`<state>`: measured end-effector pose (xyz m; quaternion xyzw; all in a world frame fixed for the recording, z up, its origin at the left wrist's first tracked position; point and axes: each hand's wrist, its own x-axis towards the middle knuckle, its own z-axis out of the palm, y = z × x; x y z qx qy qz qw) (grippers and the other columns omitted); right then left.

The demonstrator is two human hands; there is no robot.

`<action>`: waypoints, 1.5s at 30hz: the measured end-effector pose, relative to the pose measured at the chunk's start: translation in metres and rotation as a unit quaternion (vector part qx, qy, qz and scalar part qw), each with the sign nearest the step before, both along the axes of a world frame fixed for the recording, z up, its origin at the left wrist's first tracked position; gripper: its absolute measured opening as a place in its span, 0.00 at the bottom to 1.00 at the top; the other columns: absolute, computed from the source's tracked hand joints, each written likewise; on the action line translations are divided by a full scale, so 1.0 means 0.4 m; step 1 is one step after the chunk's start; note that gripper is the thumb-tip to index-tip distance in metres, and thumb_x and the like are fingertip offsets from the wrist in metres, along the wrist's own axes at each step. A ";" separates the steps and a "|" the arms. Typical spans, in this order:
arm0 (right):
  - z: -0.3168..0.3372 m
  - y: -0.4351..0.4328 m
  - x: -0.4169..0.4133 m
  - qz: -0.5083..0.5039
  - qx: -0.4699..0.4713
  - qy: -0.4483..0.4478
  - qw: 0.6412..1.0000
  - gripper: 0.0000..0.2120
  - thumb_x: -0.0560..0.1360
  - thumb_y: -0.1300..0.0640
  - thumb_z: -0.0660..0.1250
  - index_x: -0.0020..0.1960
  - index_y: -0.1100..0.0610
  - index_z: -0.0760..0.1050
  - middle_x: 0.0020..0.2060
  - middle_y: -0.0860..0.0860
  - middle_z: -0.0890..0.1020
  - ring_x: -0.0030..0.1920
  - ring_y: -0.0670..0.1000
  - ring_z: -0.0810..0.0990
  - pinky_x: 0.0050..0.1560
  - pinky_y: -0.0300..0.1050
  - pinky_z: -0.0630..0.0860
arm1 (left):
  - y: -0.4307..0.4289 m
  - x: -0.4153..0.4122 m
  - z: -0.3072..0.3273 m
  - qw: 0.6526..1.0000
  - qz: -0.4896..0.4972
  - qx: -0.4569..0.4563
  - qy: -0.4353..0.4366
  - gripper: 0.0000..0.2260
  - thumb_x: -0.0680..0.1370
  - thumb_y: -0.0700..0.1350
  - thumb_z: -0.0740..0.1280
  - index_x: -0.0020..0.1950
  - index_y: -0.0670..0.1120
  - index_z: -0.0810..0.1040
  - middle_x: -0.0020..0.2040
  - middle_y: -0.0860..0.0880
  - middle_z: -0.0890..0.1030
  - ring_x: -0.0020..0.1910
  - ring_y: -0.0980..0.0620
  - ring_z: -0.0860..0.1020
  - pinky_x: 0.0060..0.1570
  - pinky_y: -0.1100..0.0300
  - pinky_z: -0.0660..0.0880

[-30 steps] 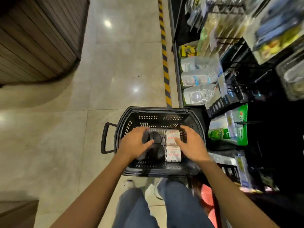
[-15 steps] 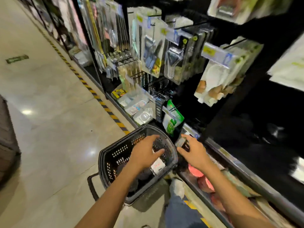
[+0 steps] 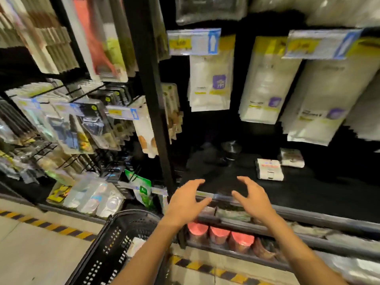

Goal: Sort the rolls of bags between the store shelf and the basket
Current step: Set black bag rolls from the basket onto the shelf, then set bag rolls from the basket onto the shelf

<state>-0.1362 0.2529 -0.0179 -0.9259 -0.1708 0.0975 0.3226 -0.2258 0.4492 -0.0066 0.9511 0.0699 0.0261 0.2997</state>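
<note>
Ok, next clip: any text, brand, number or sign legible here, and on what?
Nothing is legible; blur smears all print.
Price tags: yellow and blue, print unreadable.
Hanging white pouches: purple logo, text unreadable.
White roll pack on the shelf: red print, unreadable.
Green packet: white mark, unreadable.
</note>
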 end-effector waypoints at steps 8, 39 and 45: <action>-0.014 -0.192 0.188 -0.092 0.018 0.043 0.995 0.25 0.76 0.51 0.66 0.70 0.55 0.66 0.67 0.53 0.73 0.65 0.55 0.72 0.60 0.47 0.69 | -0.102 0.288 -0.010 1.000 -0.012 0.008 0.025 0.27 0.76 0.58 0.66 0.72 0.51 0.66 0.69 0.53 0.71 0.67 0.54 0.70 0.64 0.60 0.66; -0.452 -0.221 0.720 -0.344 0.018 0.119 0.931 0.43 0.60 0.37 0.76 0.64 0.60 0.64 0.55 0.56 0.76 0.56 0.58 0.77 0.46 0.47 0.72 | -0.100 0.932 -0.558 0.949 0.200 -0.200 -0.139 0.42 0.59 0.52 0.81 0.68 0.51 0.65 0.58 0.58 0.74 0.61 0.55 0.73 0.60 0.67 0.67; -0.432 -0.227 0.707 -0.336 0.111 0.139 0.925 0.33 0.59 0.48 0.81 0.56 0.54 0.67 0.48 0.48 0.76 0.47 0.50 0.75 0.49 0.46 0.74 | -0.092 0.886 -0.544 0.949 0.189 -0.214 -0.135 0.42 0.56 0.51 0.82 0.65 0.51 0.67 0.55 0.56 0.77 0.57 0.56 0.76 0.61 0.63 0.70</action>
